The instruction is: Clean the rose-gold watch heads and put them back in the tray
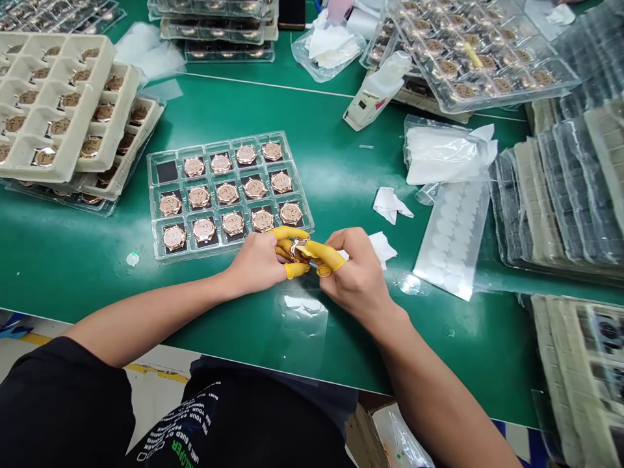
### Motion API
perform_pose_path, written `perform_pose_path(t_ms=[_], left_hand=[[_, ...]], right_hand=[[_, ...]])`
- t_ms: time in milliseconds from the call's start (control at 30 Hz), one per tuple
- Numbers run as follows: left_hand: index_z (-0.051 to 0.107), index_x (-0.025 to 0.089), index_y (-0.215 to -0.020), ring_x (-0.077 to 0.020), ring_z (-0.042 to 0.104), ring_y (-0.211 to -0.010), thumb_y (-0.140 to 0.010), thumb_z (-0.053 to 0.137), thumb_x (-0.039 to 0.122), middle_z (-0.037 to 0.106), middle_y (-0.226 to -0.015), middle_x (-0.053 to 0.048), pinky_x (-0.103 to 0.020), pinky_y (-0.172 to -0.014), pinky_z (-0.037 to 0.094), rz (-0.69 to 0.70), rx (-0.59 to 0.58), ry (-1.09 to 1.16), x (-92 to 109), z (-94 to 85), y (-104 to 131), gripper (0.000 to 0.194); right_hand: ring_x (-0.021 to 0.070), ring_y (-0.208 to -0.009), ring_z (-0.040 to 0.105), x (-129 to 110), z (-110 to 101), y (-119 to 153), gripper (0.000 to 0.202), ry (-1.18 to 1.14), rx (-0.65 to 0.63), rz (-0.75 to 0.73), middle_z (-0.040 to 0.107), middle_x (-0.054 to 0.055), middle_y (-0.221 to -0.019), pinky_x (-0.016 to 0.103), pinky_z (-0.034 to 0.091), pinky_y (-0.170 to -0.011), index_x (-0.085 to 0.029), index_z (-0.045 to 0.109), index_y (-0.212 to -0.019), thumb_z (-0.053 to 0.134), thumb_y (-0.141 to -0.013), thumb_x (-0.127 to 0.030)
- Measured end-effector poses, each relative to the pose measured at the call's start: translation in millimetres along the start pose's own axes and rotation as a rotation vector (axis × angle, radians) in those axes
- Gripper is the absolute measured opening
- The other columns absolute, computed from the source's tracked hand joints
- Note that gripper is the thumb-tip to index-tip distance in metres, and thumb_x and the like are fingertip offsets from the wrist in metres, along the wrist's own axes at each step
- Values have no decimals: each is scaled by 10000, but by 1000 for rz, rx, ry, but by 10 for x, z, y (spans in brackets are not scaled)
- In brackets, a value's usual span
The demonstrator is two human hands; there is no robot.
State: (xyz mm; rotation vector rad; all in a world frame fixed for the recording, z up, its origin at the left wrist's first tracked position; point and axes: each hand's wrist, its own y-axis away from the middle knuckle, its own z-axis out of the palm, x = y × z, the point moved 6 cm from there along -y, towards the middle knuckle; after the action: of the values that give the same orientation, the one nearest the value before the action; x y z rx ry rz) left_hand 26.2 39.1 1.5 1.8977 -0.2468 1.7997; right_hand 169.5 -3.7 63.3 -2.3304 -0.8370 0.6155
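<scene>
My left hand, with yellow finger cots on its fingertips, grips a rose-gold watch case tilted on its edge. My right hand, also in yellow finger cots, is closed in a pinch against the face of that case. A small pale-yellow piece shows at its fingertips, too small to name. Just behind my left hand lies a clear plastic tray of square compartments. Rose-gold watch cases lie back side up on dark pads in it; the far-left compartment holds only its dark pad.
Stacked trays of watch cases stand at the left, more at the back. A white bottle, white cloth pieces and a sheet of round stickers lie right of centre. Nested trays line the right edge. Clear film lies before my hands.
</scene>
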Motion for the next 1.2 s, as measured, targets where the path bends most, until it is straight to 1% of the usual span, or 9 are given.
perform_pose_path(t_ms=[200,300,400,500,600,733,867,1067,1200], left_hand=[[737,158,-1220,-144,734,-722,-670,856,203,778,-853,-26,-269,-701,625,10,32,-51,-25,-21,1,565],[747,155,-1216,-146,734,-724,-669,866,231,785,-870,-35,-276,-716,631,38,32,-77,-16,-27,4,564],[748,155,-1216,-156,749,-772,-662,885,255,791,-894,-42,-286,-767,646,60,17,-78,15,-21,16,579],[740,160,-1225,-150,748,-752,-668,865,223,780,-845,-26,-276,-745,643,39,9,-41,24,-12,24,574],[744,158,-1201,-153,745,-737,-652,860,198,773,-831,-24,-279,-723,639,17,25,-27,14,-14,22,563],[749,153,-1181,-155,732,-719,-639,865,196,766,-812,-23,-282,-691,628,3,38,-27,-8,-16,14,556],[743,145,-1190,-141,712,-688,-633,857,181,751,-783,-11,-270,-673,614,-10,42,-6,-17,-19,8,570],[745,139,-1191,-157,725,-712,-645,869,226,775,-819,-33,-283,-688,623,9,38,-46,12,-19,21,567],[748,146,-1201,-166,741,-744,-649,881,248,791,-860,-47,-291,-721,639,45,27,-107,36,-16,33,577]], right_hand=[[175,-797,467,-98,-37,-26,410,-77,-15,-74,481,35,-850,302,399,-617,-215,525,-981,481,-736,111],[166,-756,432,-105,-55,-23,395,-79,-67,-43,468,28,-825,294,374,-598,-215,521,-958,477,-734,107],[151,-724,433,-65,-43,-25,340,-119,-116,31,459,17,-811,280,368,-569,-210,545,-982,520,-789,68],[143,-711,449,-39,-86,-35,326,-89,7,55,470,7,-795,273,383,-558,-215,582,-1047,564,-837,35],[155,-697,433,-42,-83,-27,377,-21,75,52,487,9,-762,300,356,-557,-231,611,-1028,527,-810,65],[160,-683,431,-60,-54,6,424,-84,41,1,514,9,-740,312,341,-567,-251,634,-1023,505,-781,72],[158,-705,483,-51,-78,28,411,-147,33,-3,548,9,-757,308,357,-580,-261,632,-1021,530,-779,56],[142,-671,411,-80,-124,-33,353,-142,-46,-15,515,6,-737,293,316,-551,-223,576,-884,497,-742,90],[121,-656,473,8,-147,-60,304,-256,-140,38,504,-7,-722,256,374,-528,-220,640,-914,537,-810,46]])
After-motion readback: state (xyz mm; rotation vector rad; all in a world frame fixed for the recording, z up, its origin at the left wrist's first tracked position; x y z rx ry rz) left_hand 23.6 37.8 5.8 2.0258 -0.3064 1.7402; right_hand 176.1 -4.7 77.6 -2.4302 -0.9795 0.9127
